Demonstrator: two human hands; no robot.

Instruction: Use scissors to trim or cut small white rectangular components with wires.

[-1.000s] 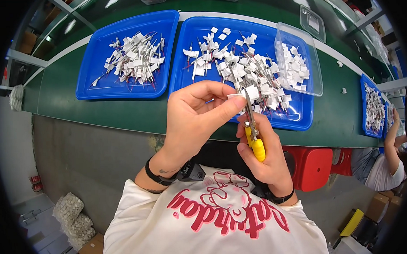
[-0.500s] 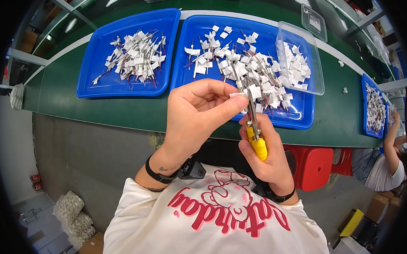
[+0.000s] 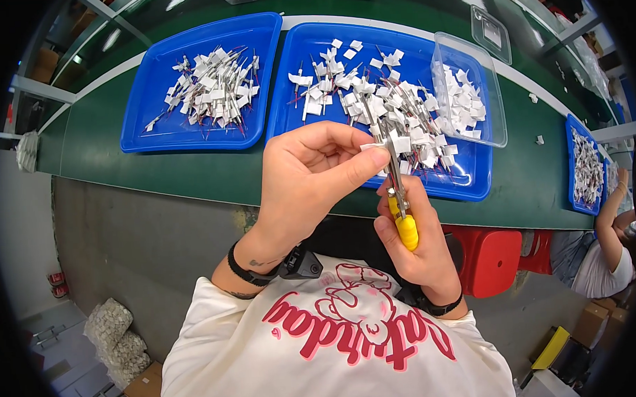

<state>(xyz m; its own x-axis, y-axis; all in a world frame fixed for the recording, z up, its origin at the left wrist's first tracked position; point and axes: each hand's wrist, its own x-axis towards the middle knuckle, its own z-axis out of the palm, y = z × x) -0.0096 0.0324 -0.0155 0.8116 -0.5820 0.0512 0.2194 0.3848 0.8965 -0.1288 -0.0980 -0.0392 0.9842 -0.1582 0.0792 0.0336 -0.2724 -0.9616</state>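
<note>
My left hand [image 3: 310, 172] is closed in a pinch, thumb against forefinger, on a small part with a white label [image 3: 400, 144]; most of it is hidden by the fingertips and blades. In my right hand [image 3: 426, 247] are scissors [image 3: 407, 232] with yellow handles, fingers wrapped round them. Their blades point away from me, right beside my left fingertips and the label. Whether the blades are touching the label I cannot tell. Beneath both hands lies a blue tray [image 3: 286, 94] holding a heap of thin wired parts with white labels [image 3: 399, 101].
To the left another blue tray [image 3: 137, 131] holds similar parts. A clear plastic box [image 3: 497, 115] with white-labelled pieces sits on the near tray's right side. Farther right are another blue tray [image 3: 577, 205] and a co-worker's arm [image 3: 609, 220]. A red stool [image 3: 492, 262] stands below the green table [image 3: 528, 184].
Both hands keep nearly the same place and grip. The scissors and the labelled part have shifted very slightly to the right.
</note>
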